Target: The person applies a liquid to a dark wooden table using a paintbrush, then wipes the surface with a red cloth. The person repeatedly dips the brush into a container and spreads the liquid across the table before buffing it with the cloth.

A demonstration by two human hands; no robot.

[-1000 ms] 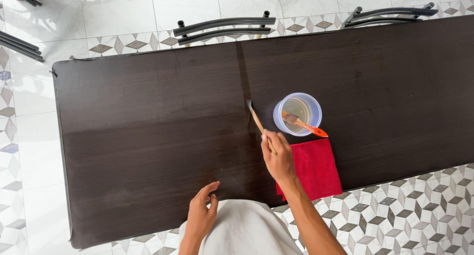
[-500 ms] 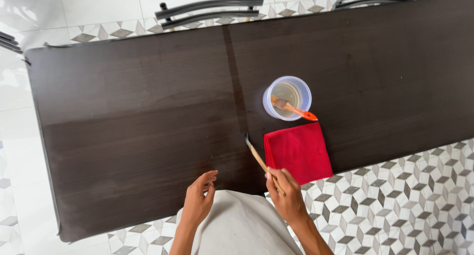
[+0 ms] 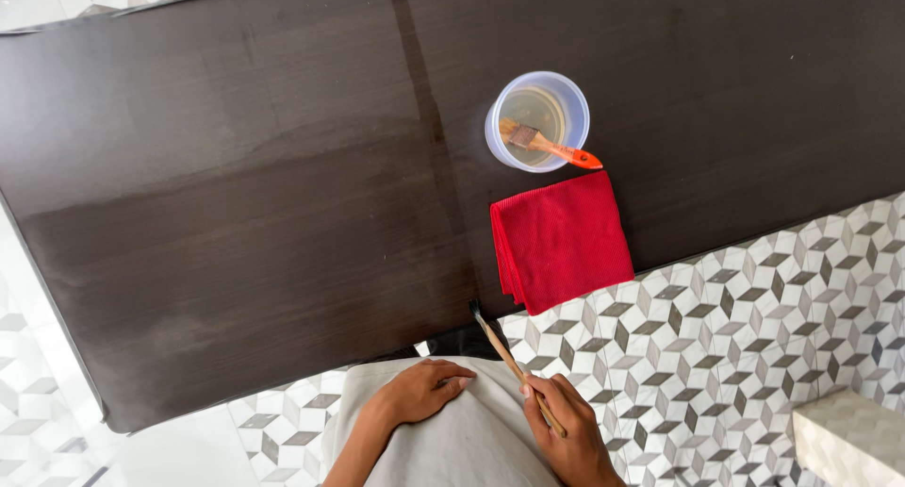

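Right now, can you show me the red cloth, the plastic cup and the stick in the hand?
red cloth (image 3: 562, 242), head view, middle of the fold.
plastic cup (image 3: 568, 91), head view, rim.
thin brush (image 3: 500, 346), head view, wooden handle.

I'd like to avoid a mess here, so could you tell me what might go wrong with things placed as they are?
The orange-handled brush leans over the rim of the clear tub of liquid; a knock might tip or flick it. The red cloth overhangs the table edge and could slide off. The thin brush in the right hand hovers above the person's light clothing and may smear it.
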